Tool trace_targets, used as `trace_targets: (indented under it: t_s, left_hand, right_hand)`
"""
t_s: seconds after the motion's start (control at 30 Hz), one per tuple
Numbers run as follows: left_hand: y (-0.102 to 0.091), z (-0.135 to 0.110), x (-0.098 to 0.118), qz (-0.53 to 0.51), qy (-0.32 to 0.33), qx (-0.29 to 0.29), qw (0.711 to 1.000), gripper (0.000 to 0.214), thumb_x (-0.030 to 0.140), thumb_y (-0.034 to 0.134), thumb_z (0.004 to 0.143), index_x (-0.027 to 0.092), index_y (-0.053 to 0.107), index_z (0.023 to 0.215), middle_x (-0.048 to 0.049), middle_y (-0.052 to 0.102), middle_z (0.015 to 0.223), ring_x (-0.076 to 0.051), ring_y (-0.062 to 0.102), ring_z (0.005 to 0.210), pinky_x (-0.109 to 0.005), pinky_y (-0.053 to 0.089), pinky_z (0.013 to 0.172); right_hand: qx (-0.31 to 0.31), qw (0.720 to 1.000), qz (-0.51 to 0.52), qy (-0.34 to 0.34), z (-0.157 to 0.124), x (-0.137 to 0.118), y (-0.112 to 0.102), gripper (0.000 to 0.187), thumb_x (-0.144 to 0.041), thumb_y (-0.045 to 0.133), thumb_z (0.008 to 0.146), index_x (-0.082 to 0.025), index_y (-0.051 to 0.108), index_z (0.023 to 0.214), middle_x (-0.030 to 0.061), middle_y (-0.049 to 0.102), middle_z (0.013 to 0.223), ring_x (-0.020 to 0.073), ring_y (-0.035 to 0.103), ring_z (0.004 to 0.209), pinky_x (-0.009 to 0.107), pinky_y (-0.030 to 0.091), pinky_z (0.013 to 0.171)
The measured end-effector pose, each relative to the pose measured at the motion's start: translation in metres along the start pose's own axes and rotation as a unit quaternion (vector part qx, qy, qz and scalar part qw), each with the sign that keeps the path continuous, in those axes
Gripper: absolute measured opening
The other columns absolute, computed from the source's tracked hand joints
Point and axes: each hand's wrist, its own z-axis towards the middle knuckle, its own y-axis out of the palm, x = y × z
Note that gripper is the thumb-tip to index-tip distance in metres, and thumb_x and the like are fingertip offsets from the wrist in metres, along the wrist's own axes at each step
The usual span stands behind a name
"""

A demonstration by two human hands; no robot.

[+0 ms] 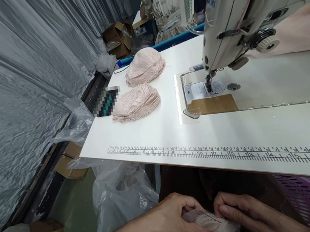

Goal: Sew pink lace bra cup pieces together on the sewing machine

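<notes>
In front of the smooth white tabletop (112, 137), the left hand (175, 216) pinches thin, lacy, pale-pink fabric (208, 222), crumpled, long axis slanting down rightward; the right hand (249, 211) curls at its edge, grip unclear.

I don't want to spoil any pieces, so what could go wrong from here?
The sheer piece, held in the left hand with the right hand at it, is beyond the table's near edge, so it might drop if the grip loosens. The nearer lace stack lies close to the table's left end; a bump could shift its layers.
</notes>
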Motion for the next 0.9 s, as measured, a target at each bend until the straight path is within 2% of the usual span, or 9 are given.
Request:
trace_targets:
  t_s: [0.17,0.43,0.57,0.7,0.8,0.9]
  left_hand:
    - [-0.001,-0.001,0.0,0.02,0.002,0.021,1.0,0.037,0.033,0.077,0.061,0.017,0.07,0.093,0.0051,0.055,0.07,-0.008,0.043,0.063,-0.018,0.032,0.055]
    - [0.0,-0.002,-0.006,0.013,0.007,0.014,1.0,0.037,0.035,0.076,0.062,0.016,0.07,0.093,0.0039,0.054,0.072,-0.009,0.044,0.064,-0.017,0.032,0.053]
    - [0.0,-0.002,-0.007,0.014,0.015,0.019,1.0,0.037,0.035,0.076,0.062,0.016,0.07,0.093,0.0035,0.054,0.072,-0.009,0.045,0.064,-0.017,0.032,0.053]
    - [0.0,-0.003,-0.004,0.006,0.018,0.018,1.0,0.039,0.031,0.077,0.063,0.019,0.068,0.099,0.0038,0.053,0.072,-0.009,0.045,0.066,-0.017,0.033,0.056]
    - [0.0,-0.005,-0.002,0.004,0.029,0.021,0.999,0.047,0.029,0.078,0.063,0.023,0.066,0.107,0.0046,0.051,0.073,-0.009,0.045,0.066,-0.018,0.034,0.059]
    - [0.0,-0.006,-0.002,0.022,0.045,0.041,0.998,0.053,0.029,0.078,0.063,0.025,0.062,0.114,0.0054,0.047,0.073,-0.009,0.042,0.064,-0.019,0.032,0.058]
  right_hand:
    - [0.036,0.999,-0.013,-0.002,0.001,0.0,0.001,0.04,-0.057,0.04,0.09,-0.024,0.06,0.08,0.0002,0.062,0.079,0.0181,0.059,0.078,0.023,0.048,0.074]
    - [0.018,0.999,-0.033,0.007,0.004,0.002,0.001,0.041,-0.052,0.036,0.093,-0.022,0.055,0.072,-0.0008,0.059,0.073,0.0163,0.056,0.072,0.024,0.045,0.071]
    - [0.003,0.997,-0.066,0.037,0.004,0.012,0.005,0.029,-0.05,0.051,0.087,-0.023,0.055,0.075,-0.0018,0.06,0.075,0.0175,0.056,0.076,0.024,0.042,0.066]
    - [0.018,0.994,-0.085,0.066,0.005,0.018,0.011,0.014,-0.038,0.064,0.078,-0.025,0.059,0.079,-0.0029,0.062,0.08,0.0187,0.056,0.081,0.024,0.042,0.07]
    - [0.023,0.997,-0.06,0.035,0.005,0.014,0.013,0.014,-0.036,0.061,0.081,-0.024,0.057,0.074,-0.0025,0.062,0.078,0.0178,0.057,0.079,0.023,0.043,0.067]
    - [0.024,0.999,-0.029,-0.035,0.003,0.006,0.013,0.017,-0.03,0.056,0.085,-0.023,0.052,0.071,-0.002,0.063,0.085,0.0148,0.06,0.078,0.02,0.044,0.069]
